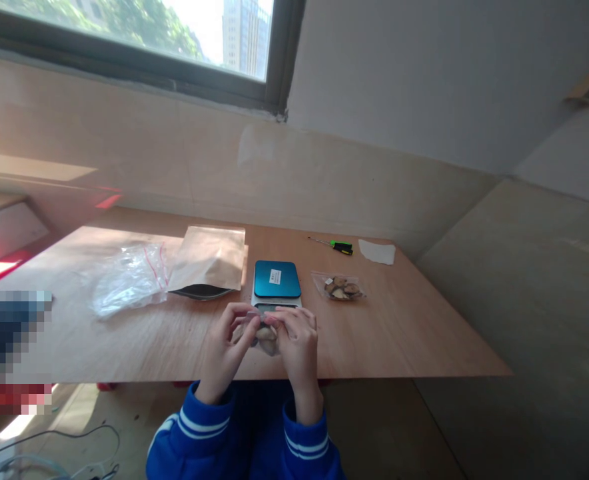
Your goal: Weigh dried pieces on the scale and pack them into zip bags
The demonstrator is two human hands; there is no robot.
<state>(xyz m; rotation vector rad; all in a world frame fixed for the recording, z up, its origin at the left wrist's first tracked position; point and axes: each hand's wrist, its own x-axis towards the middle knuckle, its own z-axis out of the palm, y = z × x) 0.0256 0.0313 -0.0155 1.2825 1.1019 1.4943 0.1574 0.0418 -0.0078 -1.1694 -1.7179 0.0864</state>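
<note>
Between my two hands hangs a small clear plastic bag with several pale brown pieces inside, perhaps dried slices. My left hand pinches its top edge from the left. On the right, my right hand grips the same edge, the fingertips of both hands close together. Just beyond them lies a small scale with a blue plate and a white label; its lower display part is partly covered by my fingers. A second clear bag of similar brown slices rests on the table to the right of the scale.
Left of the scale lies a brown paper pouch with its dark mouth towards me. Beside it are crumpled clear plastic bags. Screwdrivers and a white paper scrap lie at the back right of the wooden table, below the wall.
</note>
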